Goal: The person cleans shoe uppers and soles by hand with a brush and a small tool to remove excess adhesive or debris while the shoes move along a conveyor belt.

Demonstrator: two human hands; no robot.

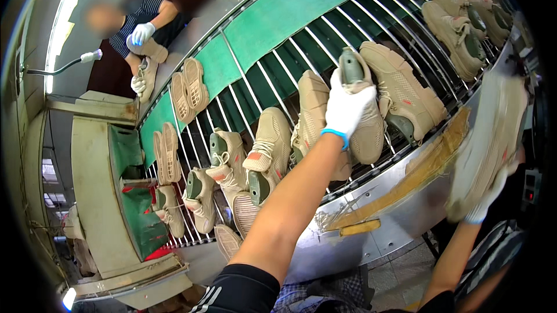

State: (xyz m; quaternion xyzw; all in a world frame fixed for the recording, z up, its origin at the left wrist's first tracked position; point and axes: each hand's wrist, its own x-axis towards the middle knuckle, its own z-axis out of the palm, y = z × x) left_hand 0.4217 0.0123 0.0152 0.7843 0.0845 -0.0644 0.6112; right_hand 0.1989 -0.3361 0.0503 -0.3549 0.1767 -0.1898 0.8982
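My left hand, in a white glove with a blue cuff, is closed over the opening of a beige knit sneaker on the conveyor's metal rods. A green insole shows inside its heel. Beige sneakers lie close on both sides, one on its side to the right and one to the left. At the right, my gloved right hand holds another beige sneaker off the conveyor, heavily smeared by motion. Some of its fingers are hidden by the shoe.
The curved rod conveyor carries several more sneakers and a green mat. A metal ledge with torn brown tape borders its near side. Across it, a person in white gloves handles shoes. A pale machine housing stands left.
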